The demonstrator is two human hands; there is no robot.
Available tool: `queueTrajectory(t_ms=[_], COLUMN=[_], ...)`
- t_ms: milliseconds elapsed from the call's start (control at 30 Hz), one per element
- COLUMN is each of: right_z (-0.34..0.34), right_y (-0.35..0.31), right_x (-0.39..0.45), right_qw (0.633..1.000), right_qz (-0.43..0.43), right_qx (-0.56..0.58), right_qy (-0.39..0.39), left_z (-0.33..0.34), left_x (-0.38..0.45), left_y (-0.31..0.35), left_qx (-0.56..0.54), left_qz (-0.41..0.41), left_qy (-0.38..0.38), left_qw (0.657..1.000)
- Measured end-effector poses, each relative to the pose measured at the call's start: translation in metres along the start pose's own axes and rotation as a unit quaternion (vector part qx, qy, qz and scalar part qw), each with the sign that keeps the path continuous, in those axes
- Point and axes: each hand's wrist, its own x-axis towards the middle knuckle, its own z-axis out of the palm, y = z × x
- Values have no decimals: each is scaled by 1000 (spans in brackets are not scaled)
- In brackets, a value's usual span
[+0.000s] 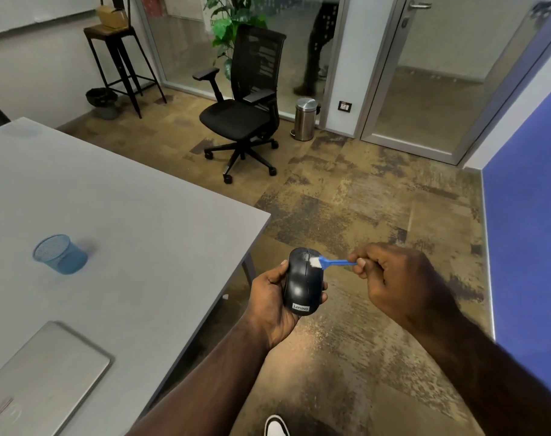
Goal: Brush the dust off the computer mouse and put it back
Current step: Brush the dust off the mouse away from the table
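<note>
left hand (275, 305) grip: closed around black plastic Lenovo computer mouse (302, 283), held above floor beside grey bench (136, 215) | right hand (393, 278) grip: pinching small blue-handled brush (331, 262) | white bristles apparently touching mouse near scroll wheel

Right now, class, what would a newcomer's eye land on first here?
The black mouse held in the left hand over the floor, just past the table corner, with the right hand working a small blue brush on its top. Behind stands a black office chair.
</note>
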Motion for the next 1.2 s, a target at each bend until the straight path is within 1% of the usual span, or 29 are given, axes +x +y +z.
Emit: queueTrajectory(t_ms=[67, 167, 233, 367, 500, 667, 800, 933, 1033, 1100, 1200], right_z=[-1, -1, -1, 1, 0, 2, 6, 7, 11, 13, 15], right_y=[4, 0, -1, 6, 2, 5, -1, 1, 4, 10, 24], right_x=[1, -1, -2, 4, 1, 7, 6, 12, 11, 13, 19], right_qw=[1000, 999, 998, 1000, 999, 1000, 999, 999, 999, 999, 997], right_qz=[21, -26, -42, 1, -28, 3, -46, -44, -44, -24, 53], right_qx=[-5, 9, 14, -7, 2, -6, 7, -4, -15, -35, -60], right_qy=[8, -23, -35, 4, -19, 14, -25, 1, -7, -13, -15], left_z=[0, 1, 0, -2, -4, -4, -4, -7, -8, -9, -11], left_x=[-1, 1, 2, 4, 7, 7, 8, 8, 8, 8, 6], left_y=[0, 1, 1, 0, 1, 1, 1, 3, 3, 3, 3], left_qx=[-4, 2, 8, 8, 14, 19, 25, 27, 22, 18, 16], left_qz=[-2, 6, 10, 10, 19, 12, 18, 16, 13, 12, 15], left_qy=[-1, 3, 8, 4, 0, -4, -1, 14, 20, 21, 20], left_qw=[1000, 1000, 1000, 1000, 1000, 1000, 1000, 999, 999, 1000, 1000])
